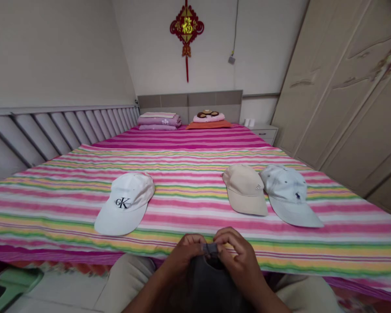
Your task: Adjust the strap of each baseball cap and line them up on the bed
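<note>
A dark cap (210,282) is held low at the front edge of the bed, its back strap and opening facing up. My left hand (187,254) pinches the left side of the strap. On the right side, my right hand (236,252) has its fingers closed on the strap. A white cap with CK letters (130,198) lies on the striped bed cover at the left. To the right lie a beige cap (246,189) and a pale cap with a small dark logo (288,191), side by side and touching.
The striped bed (182,178) stretches ahead to a grey headboard (211,102). Folded purple bedding (159,121) and an orange item (208,124) with a pink one on top lie there. A railing (65,130) runs left; a wardrobe (339,87) stands right. A green stool (19,282) is lower left.
</note>
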`<state>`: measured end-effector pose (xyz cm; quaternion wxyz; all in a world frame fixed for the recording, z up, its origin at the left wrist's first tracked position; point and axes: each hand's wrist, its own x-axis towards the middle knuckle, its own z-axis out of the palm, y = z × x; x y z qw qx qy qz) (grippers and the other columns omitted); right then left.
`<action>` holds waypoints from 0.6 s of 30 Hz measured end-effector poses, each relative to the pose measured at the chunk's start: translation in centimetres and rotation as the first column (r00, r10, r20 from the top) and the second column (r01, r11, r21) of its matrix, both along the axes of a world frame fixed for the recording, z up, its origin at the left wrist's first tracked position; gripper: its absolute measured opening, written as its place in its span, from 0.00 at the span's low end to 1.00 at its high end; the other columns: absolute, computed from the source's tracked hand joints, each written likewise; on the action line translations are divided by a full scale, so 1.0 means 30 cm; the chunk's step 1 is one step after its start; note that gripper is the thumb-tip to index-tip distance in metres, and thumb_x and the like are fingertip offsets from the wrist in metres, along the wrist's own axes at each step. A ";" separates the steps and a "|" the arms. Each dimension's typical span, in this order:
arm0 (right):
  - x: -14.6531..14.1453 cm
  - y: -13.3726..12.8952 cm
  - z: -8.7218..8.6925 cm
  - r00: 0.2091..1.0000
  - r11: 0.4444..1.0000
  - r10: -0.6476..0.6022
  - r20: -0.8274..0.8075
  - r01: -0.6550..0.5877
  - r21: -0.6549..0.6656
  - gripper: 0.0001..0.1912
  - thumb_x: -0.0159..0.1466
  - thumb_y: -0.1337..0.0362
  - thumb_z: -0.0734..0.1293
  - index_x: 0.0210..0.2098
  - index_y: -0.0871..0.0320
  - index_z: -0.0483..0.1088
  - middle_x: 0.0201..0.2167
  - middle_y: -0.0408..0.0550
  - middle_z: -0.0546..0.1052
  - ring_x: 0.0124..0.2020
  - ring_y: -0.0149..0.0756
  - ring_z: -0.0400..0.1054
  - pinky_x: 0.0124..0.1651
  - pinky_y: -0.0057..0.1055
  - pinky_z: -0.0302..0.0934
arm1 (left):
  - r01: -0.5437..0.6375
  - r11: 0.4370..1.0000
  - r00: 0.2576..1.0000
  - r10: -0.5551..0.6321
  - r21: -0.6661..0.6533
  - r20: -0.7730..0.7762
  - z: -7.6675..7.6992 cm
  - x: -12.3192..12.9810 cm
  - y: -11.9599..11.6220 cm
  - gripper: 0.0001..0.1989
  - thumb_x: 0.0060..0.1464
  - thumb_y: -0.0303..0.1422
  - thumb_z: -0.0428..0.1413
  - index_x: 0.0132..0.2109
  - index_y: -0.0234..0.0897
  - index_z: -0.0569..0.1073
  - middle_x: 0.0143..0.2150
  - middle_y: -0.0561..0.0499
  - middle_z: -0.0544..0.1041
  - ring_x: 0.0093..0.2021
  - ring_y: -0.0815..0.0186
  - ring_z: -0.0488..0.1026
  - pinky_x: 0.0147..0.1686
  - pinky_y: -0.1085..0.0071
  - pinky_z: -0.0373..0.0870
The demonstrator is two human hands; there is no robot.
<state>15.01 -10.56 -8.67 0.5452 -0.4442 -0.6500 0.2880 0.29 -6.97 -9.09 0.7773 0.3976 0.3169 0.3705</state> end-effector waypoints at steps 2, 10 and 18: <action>-0.005 0.005 0.001 0.916 0.948 0.021 -0.400 -0.145 -0.282 0.07 0.57 0.61 0.62 0.26 0.58 0.65 0.27 0.45 0.69 0.27 0.33 0.64 0.31 0.29 0.58 | 0.003 1.000 0.998 -0.003 -0.007 0.056 -0.004 0.002 0.001 0.07 0.33 0.30 0.60 0.19 0.31 0.71 0.15 0.53 0.69 0.17 0.74 0.61 0.21 0.77 0.54; 0.009 0.009 -0.019 0.849 0.774 0.121 -0.515 -0.405 -0.487 0.12 0.52 0.57 0.69 0.25 0.60 0.69 0.20 0.41 0.69 0.23 0.29 0.59 0.29 0.26 0.51 | -0.027 1.000 0.999 0.027 -0.011 0.032 -0.017 -0.020 0.003 0.06 0.31 0.28 0.62 0.21 0.31 0.72 0.17 0.52 0.72 0.19 0.73 0.64 0.22 0.77 0.55; 0.035 0.039 -0.029 0.434 0.774 -0.201 -0.878 -0.480 -0.414 0.14 0.47 0.59 0.69 0.17 0.58 0.60 0.13 0.34 0.54 0.16 0.24 0.45 0.23 0.26 0.50 | -0.298 0.950 0.919 0.311 -0.093 0.243 -0.016 -0.048 0.026 0.09 0.31 0.31 0.64 0.20 0.33 0.70 0.17 0.54 0.70 0.17 0.74 0.63 0.20 0.78 0.57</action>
